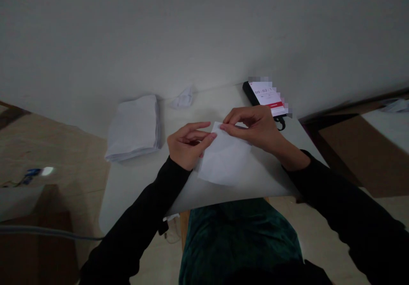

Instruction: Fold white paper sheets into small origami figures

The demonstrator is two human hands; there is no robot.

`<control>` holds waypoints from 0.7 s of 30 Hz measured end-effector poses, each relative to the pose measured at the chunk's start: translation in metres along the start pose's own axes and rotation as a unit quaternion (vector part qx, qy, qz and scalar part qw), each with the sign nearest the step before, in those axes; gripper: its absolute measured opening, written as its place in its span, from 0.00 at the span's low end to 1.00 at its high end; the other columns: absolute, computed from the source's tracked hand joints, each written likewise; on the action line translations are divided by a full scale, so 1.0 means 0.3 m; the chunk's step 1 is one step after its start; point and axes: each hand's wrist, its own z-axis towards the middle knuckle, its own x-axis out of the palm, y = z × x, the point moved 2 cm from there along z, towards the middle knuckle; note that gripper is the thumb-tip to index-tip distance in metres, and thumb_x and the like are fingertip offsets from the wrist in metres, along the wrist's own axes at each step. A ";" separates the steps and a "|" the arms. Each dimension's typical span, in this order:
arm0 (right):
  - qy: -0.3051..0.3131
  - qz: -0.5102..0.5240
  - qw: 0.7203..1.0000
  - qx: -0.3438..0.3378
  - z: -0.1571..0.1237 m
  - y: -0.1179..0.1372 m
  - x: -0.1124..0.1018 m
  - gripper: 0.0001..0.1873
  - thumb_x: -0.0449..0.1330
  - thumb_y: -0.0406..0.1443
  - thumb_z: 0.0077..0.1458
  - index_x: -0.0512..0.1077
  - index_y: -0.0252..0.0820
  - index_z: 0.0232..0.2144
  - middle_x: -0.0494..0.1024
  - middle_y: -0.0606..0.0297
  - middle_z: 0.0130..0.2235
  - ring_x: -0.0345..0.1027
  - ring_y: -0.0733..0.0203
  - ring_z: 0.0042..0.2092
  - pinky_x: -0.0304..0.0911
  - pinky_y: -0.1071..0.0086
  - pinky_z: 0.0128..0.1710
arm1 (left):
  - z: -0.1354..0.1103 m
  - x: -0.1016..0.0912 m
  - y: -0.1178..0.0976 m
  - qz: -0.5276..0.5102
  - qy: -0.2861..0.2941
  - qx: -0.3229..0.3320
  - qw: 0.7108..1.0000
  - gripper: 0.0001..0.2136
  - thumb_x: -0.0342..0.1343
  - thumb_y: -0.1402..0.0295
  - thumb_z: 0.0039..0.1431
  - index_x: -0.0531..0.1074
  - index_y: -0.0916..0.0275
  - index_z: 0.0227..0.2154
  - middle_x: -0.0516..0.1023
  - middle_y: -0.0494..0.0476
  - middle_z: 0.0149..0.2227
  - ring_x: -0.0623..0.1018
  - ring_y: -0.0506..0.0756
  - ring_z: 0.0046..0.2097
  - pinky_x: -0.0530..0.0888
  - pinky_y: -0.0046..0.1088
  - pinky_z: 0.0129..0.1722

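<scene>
**Two bare hands work a white paper sheet on a white table**

At left, a stack of folded paper (132,127) sits on the table (137,195), with a crumpled paper scrap (182,98) beyond it near the wall. The left hand (188,144), in a black sleeve, angles inward, its fingers (194,132) loosely spread with their tips at the sheet's left edge; whether they grip cannot be told. The sheet (225,159) lies between the hands, flat on the table, its lower edge rounded. The right hand (252,127) comes in from the right, pinching the sheet's top edge narrowly between thumb and forefinger. Behind it, a phone (266,97) shows a timer.
</scene>
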 end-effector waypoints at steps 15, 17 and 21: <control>-0.010 -0.016 1.000 -0.001 -0.005 0.017 0.003 0.12 0.69 0.40 0.52 0.74 0.40 0.25 0.78 0.65 0.29 0.70 0.66 0.31 0.65 0.70 0.32 | -0.004 -0.003 -0.008 0.078 -0.059 0.121 0.988 0.04 0.69 0.72 0.46 0.83 0.58 0.28 0.83 0.51 0.26 0.78 0.47 0.23 0.75 0.19 0.22; -0.012 -0.008 0.999 0.035 -0.002 0.007 0.002 0.10 0.69 0.40 0.52 0.76 0.40 0.32 0.77 0.68 0.28 0.69 0.67 0.30 0.64 0.72 0.30 | 0.002 -0.004 -0.005 0.081 -0.065 0.117 0.988 0.05 0.69 0.72 0.46 0.83 0.58 0.28 0.83 0.51 0.26 0.78 0.47 0.24 0.75 0.19 0.23; 0.052 -0.008 0.994 0.094 0.003 -0.018 0.000 0.15 0.67 0.46 0.54 0.78 0.39 0.35 0.75 0.70 0.25 0.67 0.68 0.27 0.59 0.73 0.25 | 0.012 -0.007 0.004 0.102 -0.078 0.109 0.986 0.04 0.70 0.71 0.44 0.82 0.59 0.26 0.83 0.51 0.25 0.79 0.48 0.24 0.76 0.20 0.23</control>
